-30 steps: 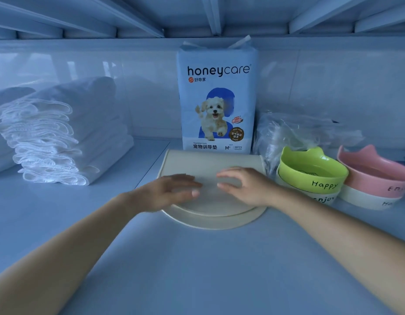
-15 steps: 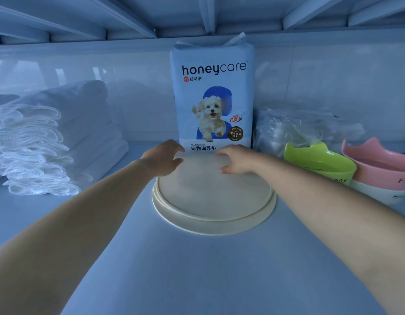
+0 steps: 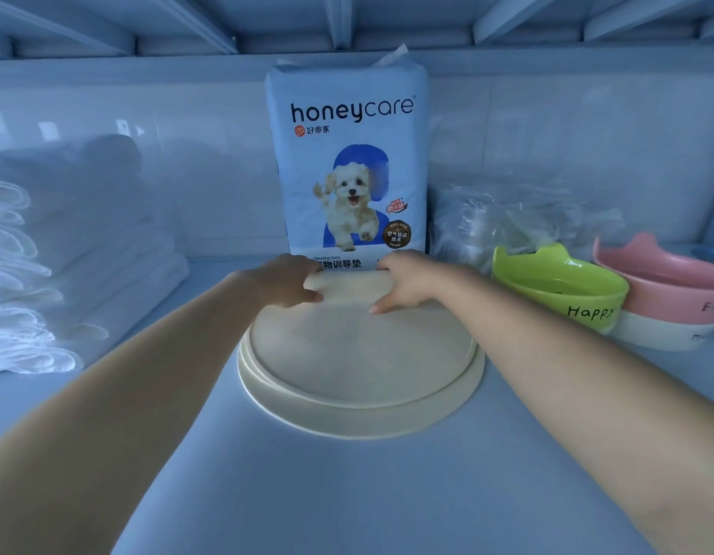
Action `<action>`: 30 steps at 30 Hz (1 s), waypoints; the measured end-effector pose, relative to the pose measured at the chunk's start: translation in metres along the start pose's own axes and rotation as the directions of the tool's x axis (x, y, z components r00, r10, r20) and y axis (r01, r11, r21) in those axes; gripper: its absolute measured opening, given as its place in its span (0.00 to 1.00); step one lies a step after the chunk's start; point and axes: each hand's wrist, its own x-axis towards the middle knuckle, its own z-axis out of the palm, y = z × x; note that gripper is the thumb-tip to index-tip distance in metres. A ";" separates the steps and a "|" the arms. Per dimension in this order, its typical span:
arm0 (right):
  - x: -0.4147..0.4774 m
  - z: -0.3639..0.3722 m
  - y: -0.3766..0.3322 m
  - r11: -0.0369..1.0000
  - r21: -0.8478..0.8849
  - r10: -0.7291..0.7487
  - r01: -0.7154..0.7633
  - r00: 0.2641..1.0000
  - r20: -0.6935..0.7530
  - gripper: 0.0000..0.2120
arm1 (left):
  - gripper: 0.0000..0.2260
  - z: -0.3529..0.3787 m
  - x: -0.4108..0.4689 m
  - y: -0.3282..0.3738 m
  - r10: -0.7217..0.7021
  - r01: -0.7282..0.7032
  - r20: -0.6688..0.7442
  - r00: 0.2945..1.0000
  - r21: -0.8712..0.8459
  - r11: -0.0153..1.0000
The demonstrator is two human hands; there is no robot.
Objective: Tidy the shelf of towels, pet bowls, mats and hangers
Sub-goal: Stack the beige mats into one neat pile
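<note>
A stack of cream mats (image 3: 361,358) with a rounded front lies in the middle of the shelf. My left hand (image 3: 285,280) and my right hand (image 3: 407,280) both grip the far edge of the top mat, which is curled up between them. Right behind the hands stands a blue honeycare pad pack (image 3: 349,162) with a puppy on it. A green pet bowl (image 3: 555,284) and a pink pet bowl (image 3: 667,282) sit to the right. Folded white towels (image 3: 67,266) are stacked at the left.
A crumpled clear plastic bag (image 3: 495,218) lies behind the green bowl. The pink bowl rests in a white bowl (image 3: 663,332). The shelf board (image 3: 347,494) stretches toward me, and the shelf's underside (image 3: 347,22) hangs low overhead.
Both hands slid from the middle of the mats to the far edge and closed on it. The top mat's far edge has lifted and curled. The view moved closer.
</note>
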 end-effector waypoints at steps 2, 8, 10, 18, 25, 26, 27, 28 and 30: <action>0.001 0.001 -0.001 0.999 -0.034 0.000 -0.002 0.998 -0.069 0.15 | 0.25 0.001 0.001 0.001 -0.008 0.009 -0.044 0.999 0.037 0.999; 0.010 0.005 -0.004 0.994 -0.101 0.025 -0.050 0.972 -0.232 0.05 | 0.20 0.001 0.007 0.003 -0.045 0.062 -0.178 0.983 0.093 0.994; 0.016 0.007 -0.005 0.991 -0.123 0.020 -0.059 0.954 -0.300 0.04 | 0.16 0.005 0.009 0.005 -0.088 0.106 -0.247 0.965 0.062 0.992; 0.004 0.024 0.001 0.990 0.011 -0.130 0.140 0.945 -0.301 0.22 | 0.26 0.035 -0.007 -0.004 -0.071 0.047 -0.162 0.984 -0.147 0.988; -0.032 0.037 -0.005 0.987 0.132 -0.110 0.095 0.988 0.110 0.26 | 0.25 0.038 -0.042 0.019 -0.003 0.006 0.015 1.000 -0.183 0.983; -0.035 0.038 -0.006 0.986 0.140 -0.109 0.093 0.988 0.111 0.26 | 0.25 0.036 -0.047 0.023 -0.013 0.014 0.011 1.000 -0.199 0.980; -0.039 0.038 -0.008 0.985 0.147 -0.106 0.091 0.989 0.102 0.26 | 0.24 0.034 -0.052 0.027 -0.031 0.029 -0.006 1.000 -0.234 0.972; -0.043 0.039 -0.010 0.985 0.148 -0.103 0.089 0.991 0.090 0.25 | 0.24 0.032 -0.057 0.030 -0.050 0.043 -0.019 0.999 -0.276 0.960; -0.050 0.040 -0.014 0.988 0.130 -0.097 0.086 0.992 0.083 0.24 | 0.23 0.030 -0.067 0.035 -0.055 0.055 0.010 0.998 -0.304 0.951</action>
